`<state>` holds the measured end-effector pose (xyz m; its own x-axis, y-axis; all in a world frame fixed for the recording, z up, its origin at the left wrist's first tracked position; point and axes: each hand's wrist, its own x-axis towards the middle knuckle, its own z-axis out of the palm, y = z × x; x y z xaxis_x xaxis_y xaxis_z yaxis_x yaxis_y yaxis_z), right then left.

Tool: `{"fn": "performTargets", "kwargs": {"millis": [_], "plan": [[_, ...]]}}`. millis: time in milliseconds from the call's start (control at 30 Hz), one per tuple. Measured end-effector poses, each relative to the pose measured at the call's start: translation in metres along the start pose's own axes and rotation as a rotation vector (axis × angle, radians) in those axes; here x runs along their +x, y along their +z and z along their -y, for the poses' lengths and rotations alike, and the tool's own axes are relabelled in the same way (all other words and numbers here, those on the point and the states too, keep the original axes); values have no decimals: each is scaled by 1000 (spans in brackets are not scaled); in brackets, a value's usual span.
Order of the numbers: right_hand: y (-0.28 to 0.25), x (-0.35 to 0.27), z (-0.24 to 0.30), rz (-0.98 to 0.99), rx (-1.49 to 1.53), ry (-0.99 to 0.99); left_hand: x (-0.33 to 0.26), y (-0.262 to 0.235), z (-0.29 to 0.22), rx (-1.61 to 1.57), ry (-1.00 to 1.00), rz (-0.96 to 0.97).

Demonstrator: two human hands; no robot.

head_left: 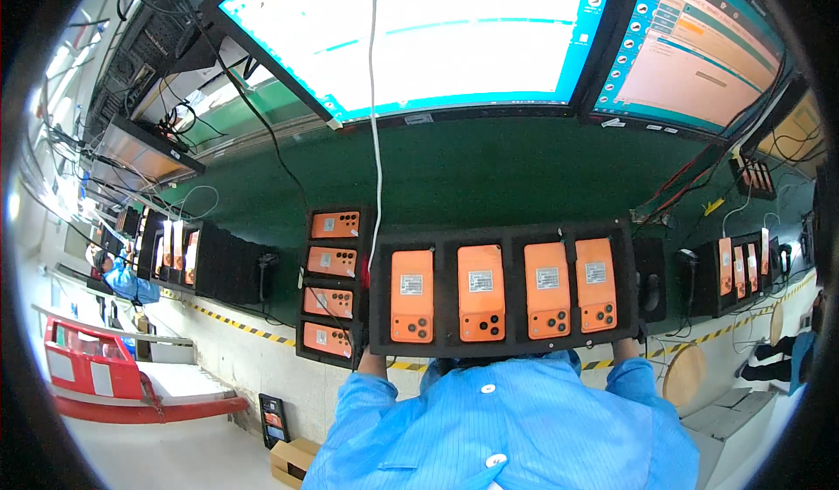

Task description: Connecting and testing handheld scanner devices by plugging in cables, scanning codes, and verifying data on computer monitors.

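Observation:
A black foam tray (446,302) extends across the front of my body, with several orange phones (481,293) lying back side up in its slots. Each phone carries a pale label, and its cameras are at the near end. At the tray's near left corner is my left hand (372,364), closed on its edge; the fingers are mostly hidden and look dark, as if gloved. My right hand (624,349) grips the near right corner in the same way. A second black tray (329,238) with several orange phones lies just left, partly beside the held one.
Two monitors, a large one (437,44) and another (690,53), stand behind the green bench top (516,162). A white cable (376,114) hangs down to the trays. A black mouse (649,293) lies at right. More phones stand in black racks (223,258) on both sides.

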<state>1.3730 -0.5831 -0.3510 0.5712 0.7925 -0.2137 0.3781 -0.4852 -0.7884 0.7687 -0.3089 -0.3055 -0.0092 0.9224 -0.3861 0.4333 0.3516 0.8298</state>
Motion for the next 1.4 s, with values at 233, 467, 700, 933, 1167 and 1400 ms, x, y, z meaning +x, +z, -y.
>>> {"fn": "performTargets", "kwargs": {"millis": [233,467,700,933,1167,1400], "plan": [[-61,27,-67,57,-170,-319,2,-69,-70,681,513,-251],[-125,-7,305,153,390,-100,-98,-33,-249,145,708,-161],[-37,-4,384,340,-47,-630,-105,84,-302,597,1070,110],[3,5,365,-74,-616,-1124,-113,100,-311,669,1085,115],[-16,-1,398,-40,-101,-637,-117,79,-345,357,808,202],[-74,-34,431,315,95,-513,-149,48,-366,218,843,282]]}}
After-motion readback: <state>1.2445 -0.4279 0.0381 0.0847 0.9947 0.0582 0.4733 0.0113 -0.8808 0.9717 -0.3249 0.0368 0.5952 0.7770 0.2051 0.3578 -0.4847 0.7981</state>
